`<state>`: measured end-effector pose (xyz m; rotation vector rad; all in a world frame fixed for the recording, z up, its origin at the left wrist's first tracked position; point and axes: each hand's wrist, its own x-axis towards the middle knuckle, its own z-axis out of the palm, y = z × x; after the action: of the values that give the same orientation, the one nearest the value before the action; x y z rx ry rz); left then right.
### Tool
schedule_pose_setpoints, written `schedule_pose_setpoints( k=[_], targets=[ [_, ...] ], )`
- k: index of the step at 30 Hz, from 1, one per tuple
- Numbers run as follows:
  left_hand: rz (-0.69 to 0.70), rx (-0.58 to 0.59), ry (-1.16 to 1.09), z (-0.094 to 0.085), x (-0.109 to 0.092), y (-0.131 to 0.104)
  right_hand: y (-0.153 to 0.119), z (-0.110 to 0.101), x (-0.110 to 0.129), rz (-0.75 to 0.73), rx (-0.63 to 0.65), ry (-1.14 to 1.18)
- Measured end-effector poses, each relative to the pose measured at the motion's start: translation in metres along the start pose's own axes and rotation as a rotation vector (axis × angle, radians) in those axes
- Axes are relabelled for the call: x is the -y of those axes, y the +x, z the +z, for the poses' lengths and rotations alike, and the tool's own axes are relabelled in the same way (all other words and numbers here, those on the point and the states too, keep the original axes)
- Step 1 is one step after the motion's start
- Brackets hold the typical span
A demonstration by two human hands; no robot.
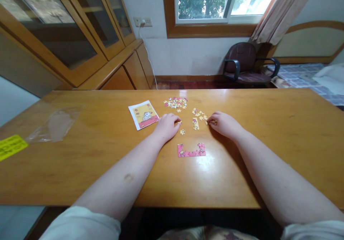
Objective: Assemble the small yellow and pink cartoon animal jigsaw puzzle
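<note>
Both my hands rest on a wooden table (268, 143) among small jigsaw pieces. My left hand (167, 125) lies knuckles up, its fingertips pinching a small yellow piece (180, 122). My right hand (224, 123) pinches another yellow piece (211, 122) at its fingertips. Between the hands lie a short joined yellow strip (196, 123) and a single loose piece (182, 132). Nearer to me sits a joined pink border section (191, 150). A heap of loose pieces (176, 102) lies farther back. The reference picture card (143, 115) is left of my left hand.
A clear plastic bag (55, 124) and a yellow label (10, 146) lie at the table's left end. Wooden glass-door cabinets (80, 36) stand at the left. A dark office chair (243, 66) sits under the window behind the table.
</note>
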<state>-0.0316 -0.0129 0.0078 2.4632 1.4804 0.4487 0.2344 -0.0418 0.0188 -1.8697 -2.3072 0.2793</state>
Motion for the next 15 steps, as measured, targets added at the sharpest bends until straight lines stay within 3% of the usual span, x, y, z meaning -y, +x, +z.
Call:
schedule_pose_setpoints(
  k=[15],
  targets=[
    [0.017,-0.006,-0.014,-0.0010,-0.0020,-0.0003,-0.0019,-0.0001,0.0041,-0.002,0.002,0.044]
  ],
)
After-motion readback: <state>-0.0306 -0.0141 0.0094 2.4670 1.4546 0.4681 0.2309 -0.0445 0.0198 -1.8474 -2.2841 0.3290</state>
